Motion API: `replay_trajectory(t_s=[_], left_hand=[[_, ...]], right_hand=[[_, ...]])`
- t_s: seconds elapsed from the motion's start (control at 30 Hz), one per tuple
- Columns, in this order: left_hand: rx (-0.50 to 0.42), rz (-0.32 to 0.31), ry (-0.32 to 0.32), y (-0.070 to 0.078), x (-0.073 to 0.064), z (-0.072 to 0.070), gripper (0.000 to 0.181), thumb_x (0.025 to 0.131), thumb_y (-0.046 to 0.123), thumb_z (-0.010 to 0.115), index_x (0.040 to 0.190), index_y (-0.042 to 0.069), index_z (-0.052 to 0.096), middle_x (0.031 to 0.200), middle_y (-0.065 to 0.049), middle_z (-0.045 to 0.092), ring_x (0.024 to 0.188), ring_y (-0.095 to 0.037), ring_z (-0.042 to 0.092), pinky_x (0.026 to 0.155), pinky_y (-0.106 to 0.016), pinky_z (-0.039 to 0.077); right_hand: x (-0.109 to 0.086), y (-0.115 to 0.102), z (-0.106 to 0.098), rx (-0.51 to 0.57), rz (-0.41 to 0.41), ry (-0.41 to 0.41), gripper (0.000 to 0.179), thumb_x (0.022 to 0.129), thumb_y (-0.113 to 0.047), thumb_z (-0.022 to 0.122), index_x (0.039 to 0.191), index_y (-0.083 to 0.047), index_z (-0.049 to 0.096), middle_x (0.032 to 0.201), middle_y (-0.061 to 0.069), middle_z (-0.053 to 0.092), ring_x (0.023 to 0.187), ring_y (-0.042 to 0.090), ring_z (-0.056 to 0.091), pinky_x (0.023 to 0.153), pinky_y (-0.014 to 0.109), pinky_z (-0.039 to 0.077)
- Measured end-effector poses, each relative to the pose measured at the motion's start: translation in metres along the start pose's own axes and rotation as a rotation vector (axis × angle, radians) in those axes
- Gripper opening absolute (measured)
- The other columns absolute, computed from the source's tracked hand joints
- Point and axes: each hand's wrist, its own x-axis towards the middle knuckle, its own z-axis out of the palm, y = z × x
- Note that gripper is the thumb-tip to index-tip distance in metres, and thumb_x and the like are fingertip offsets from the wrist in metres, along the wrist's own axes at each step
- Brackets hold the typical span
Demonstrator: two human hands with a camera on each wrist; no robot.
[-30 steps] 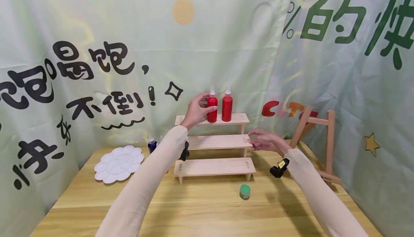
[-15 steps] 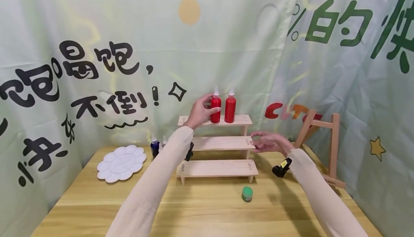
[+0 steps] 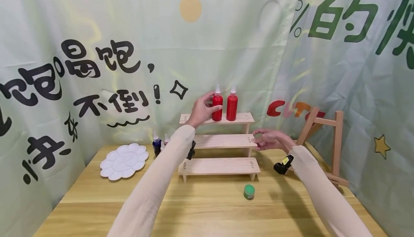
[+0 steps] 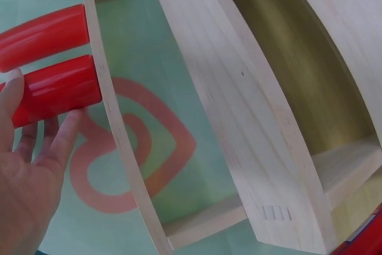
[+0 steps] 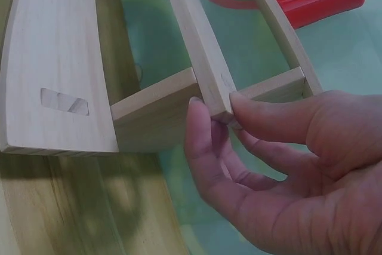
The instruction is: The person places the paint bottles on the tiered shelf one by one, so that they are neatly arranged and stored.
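Note:
Two red bottles with white nozzle tips stand side by side on the top step of a three-step wooden rack (image 3: 220, 165). My left hand (image 3: 202, 111) grips the left red bottle (image 3: 217, 102), thumb in front and fingers behind. The other red bottle (image 3: 231, 107) stands close to its right. In the left wrist view the fingers (image 4: 59, 141) curl round the lower part of the bottle, whose base meets the top step. My right hand (image 5: 280, 153) pinches the right end of the middle step (image 5: 203, 58) between thumb and fingers.
A white flower-shaped palette (image 3: 124, 161) lies at the left of the wooden table (image 3: 207, 215). Behind my left sleeve stand a dark blue bottle (image 3: 156, 146) and a partly hidden one. A green-lidded jar (image 3: 249, 191) sits before the rack; a wooden easel (image 3: 337, 143) stands at right.
The view has shifted slightly, so everything appears a little further right. Both hands keep their holds, and the red bottles stay on the top step.

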Motion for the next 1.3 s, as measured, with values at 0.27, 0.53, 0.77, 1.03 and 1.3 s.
replay_trajectory(t_s=[0.27, 0.53, 0.77, 1.03, 1.3], left_hand=[[0.021, -0.015, 0.008, 0.000, -0.001, 0.001, 0.063, 0.094, 0.012, 0.079, 0.152, 0.015, 0.054, 0.142, -0.014, 0.064, 0.120, -0.034, 0.066, 0.102, -0.047, 0.058], [0.013, -0.009, 0.019, -0.001, 0.000, 0.001, 0.063, 0.094, 0.011, 0.079, 0.152, 0.015, 0.055, 0.140, -0.015, 0.065, 0.119, -0.034, 0.067, 0.101, -0.047, 0.059], [0.012, -0.014, 0.021, -0.001, 0.000, -0.001, 0.062, 0.094, 0.011, 0.080, 0.151, 0.014, 0.055, 0.140, -0.015, 0.066, 0.117, -0.034, 0.067, 0.101, -0.046, 0.059], [0.003, -0.027, 0.014, 0.002, 0.004, -0.002, 0.062, 0.094, 0.010, 0.079, 0.151, 0.014, 0.055, 0.139, -0.015, 0.066, 0.118, -0.033, 0.066, 0.101, -0.047, 0.058], [0.006, -0.048, -0.010, 0.004, 0.005, -0.002, 0.060, 0.095, 0.008, 0.078, 0.149, 0.013, 0.054, 0.138, -0.016, 0.064, 0.120, -0.033, 0.062, 0.101, -0.049, 0.057]], right_hand=[[0.003, 0.005, -0.011, 0.052, -0.057, -0.101, 0.027, 0.106, -0.008, 0.058, 0.126, -0.001, 0.043, 0.090, -0.001, 0.060, 0.079, 0.008, 0.064, 0.084, 0.029, 0.061], [0.010, -0.003, -0.007, -0.062, 0.004, -0.034, 0.013, 0.107, -0.015, 0.058, 0.111, -0.005, 0.050, 0.083, -0.006, 0.060, 0.073, 0.006, 0.059, 0.085, 0.031, 0.060], [0.013, -0.014, 0.002, -0.137, 0.063, 0.004, 0.025, 0.107, -0.014, 0.060, 0.091, -0.009, 0.042, 0.075, -0.005, 0.053, 0.066, 0.007, 0.052, 0.075, 0.028, 0.058], [0.015, -0.021, 0.006, -0.174, 0.088, 0.021, 0.029, 0.107, -0.013, 0.060, 0.087, -0.009, 0.039, 0.072, -0.004, 0.053, 0.068, 0.008, 0.050, 0.075, 0.027, 0.058], [0.012, -0.028, 0.012, -0.305, 0.096, 0.059, 0.029, 0.106, -0.014, 0.062, 0.085, -0.008, 0.043, 0.071, -0.001, 0.051, 0.069, 0.012, 0.051, 0.074, 0.028, 0.058]])
